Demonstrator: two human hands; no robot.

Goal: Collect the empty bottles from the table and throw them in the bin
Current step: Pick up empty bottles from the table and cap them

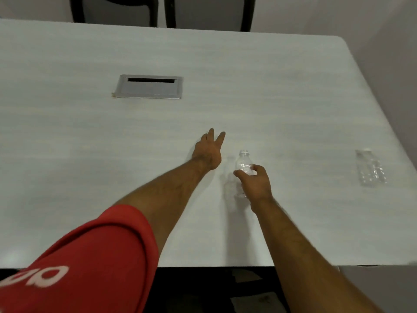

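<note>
A clear empty plastic bottle [243,164] stands upright on the white table [90,143], right of centre. My right hand [256,182] grips it around the middle, fingers curled round its body. My left hand [208,151] rests flat on the table just left of the bottle, fingers straight and spread, holding nothing. A second clear bottle [370,168] lies on its side near the table's right edge. No bin shows in this view.
A metal cable hatch [147,86] is set into the tabletop at the middle left. Dark chairs [117,10] stand behind the far edge. The table's near edge runs along the bottom, with dark floor below it.
</note>
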